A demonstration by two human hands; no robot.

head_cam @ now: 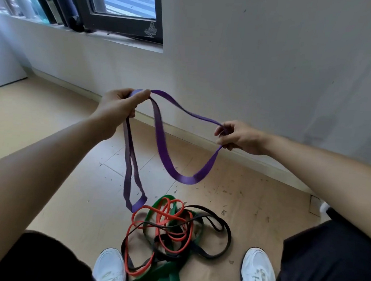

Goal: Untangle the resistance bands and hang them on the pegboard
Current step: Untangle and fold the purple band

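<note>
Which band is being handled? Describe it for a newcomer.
Start at the white wall under the window. Before it, the left hand and right hand hold up a wide purple band. Unlike the green, orange and black tangled bands on the floor, it is lifted.

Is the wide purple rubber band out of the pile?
Lifted: left hand and right hand grip the purple band midair. Its lowest loop reaches the red, green, black pile; whether caught, cannot tell.
</note>
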